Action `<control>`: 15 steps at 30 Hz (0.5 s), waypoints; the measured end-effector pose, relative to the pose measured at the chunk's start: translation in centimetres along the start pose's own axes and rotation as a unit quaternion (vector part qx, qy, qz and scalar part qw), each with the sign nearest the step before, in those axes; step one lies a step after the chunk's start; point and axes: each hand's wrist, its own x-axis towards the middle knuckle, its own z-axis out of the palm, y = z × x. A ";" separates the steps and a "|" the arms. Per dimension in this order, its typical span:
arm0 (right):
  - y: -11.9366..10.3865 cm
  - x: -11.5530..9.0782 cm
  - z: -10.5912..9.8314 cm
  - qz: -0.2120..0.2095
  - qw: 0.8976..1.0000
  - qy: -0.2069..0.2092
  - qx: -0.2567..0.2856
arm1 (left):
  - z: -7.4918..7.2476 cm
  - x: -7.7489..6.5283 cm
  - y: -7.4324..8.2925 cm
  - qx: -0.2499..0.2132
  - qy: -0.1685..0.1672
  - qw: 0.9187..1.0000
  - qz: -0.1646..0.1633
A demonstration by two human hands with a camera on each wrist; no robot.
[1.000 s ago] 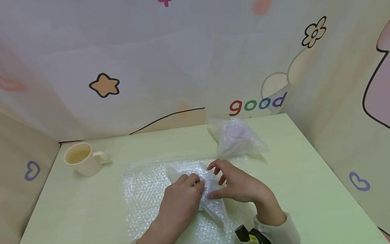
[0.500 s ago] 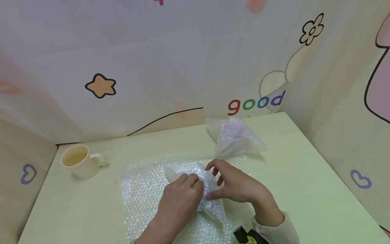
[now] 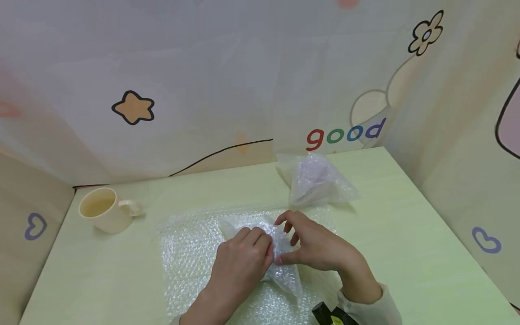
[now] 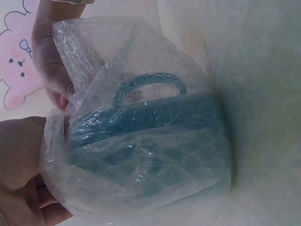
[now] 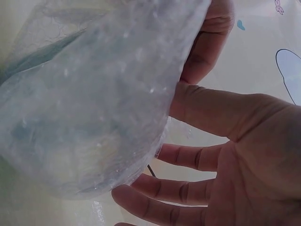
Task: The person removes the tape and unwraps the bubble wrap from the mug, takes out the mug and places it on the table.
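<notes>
Screened-off workspace, cartoon-printed backdrop (image 3: 211,90), pale table (image 3: 406,253)

Through the clear, bubble-patterned wrap (image 5: 103,94) at the fingers (image 5: 150,208) shows a teal-blue mug (image 4: 155,115). Beneath them spreads a colourless bubble-dotted sheet (image 3: 192,253) over the pale green table (image 3: 406,253). Left of the fingers, a cream mug (image 3: 111,219); beyond them, a pale lilac bundle (image 3: 316,178), then a greyish-white backdrop (image 3: 215,85) with a black-outlined orange star (image 3: 133,108) and red, green, blue and purple lettering (image 3: 355,133).

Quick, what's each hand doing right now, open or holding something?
Left hand: closed, holding the bubble wrap around the teal mug.
Right hand: open, touching the same bubble wrap.
</notes>
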 end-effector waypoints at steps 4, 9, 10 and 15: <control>0.2 -0.1 0.2 -0.003 1.000 -0.001 0.001 | -0.4 0.0 0.0 -0.002 -0.018 1.000 -0.002; 0.1 0.1 0.0 -0.006 1.000 -0.013 0.004 | -1.8 0.2 -0.3 -0.027 -0.073 0.997 -0.003; 0.1 0.1 -0.1 -0.007 1.000 -0.015 0.005 | -1.9 0.2 -0.4 -0.037 -0.080 0.996 -0.006; 0.4 0.2 -0.2 -0.003 1.000 -0.017 0.007 | -1.9 0.3 -0.7 -0.086 -0.087 0.992 -0.024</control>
